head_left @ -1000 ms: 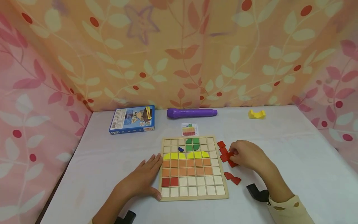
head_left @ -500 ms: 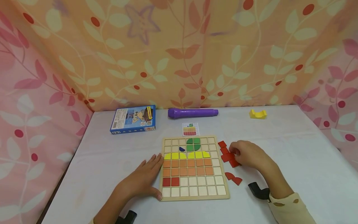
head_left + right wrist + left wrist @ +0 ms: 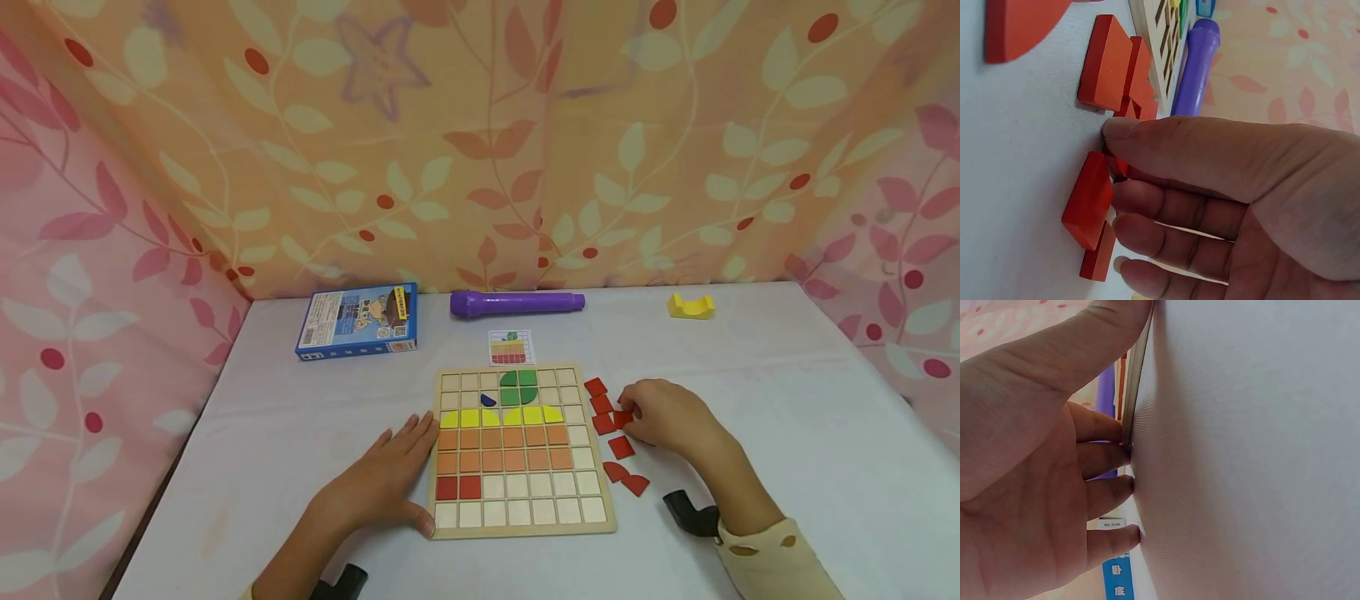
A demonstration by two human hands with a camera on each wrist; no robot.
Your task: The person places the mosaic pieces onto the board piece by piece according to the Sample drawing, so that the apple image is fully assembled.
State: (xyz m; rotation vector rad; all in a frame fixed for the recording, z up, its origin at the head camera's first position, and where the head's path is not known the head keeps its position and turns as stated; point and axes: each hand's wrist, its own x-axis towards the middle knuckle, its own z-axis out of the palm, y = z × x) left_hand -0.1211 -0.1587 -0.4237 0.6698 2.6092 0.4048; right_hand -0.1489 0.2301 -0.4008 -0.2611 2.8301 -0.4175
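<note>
Bare hands; cream sleeve [image 3: 772,554] with small holes at right wrist; black wrist mounts [image 3: 690,514].

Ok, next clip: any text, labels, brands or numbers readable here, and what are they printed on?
Blue box: printed text, a barcode label and a cartoon figure, all too small and blurred to read.
Pattern card: a coloured grid picture only, no words visible.
Purple marker, puzzle board, red pieces: no text visible.

I see a small play corner, maybe in a home: a table [image 3: 787,433] under white cloth, closed in by leaf-printed curtains [image 3: 480,142]. A wooden tile puzzle board [image 3: 521,525], a blue game box [image 3: 357,321] and a purple toy torch [image 3: 516,302] lie on it.
</note>
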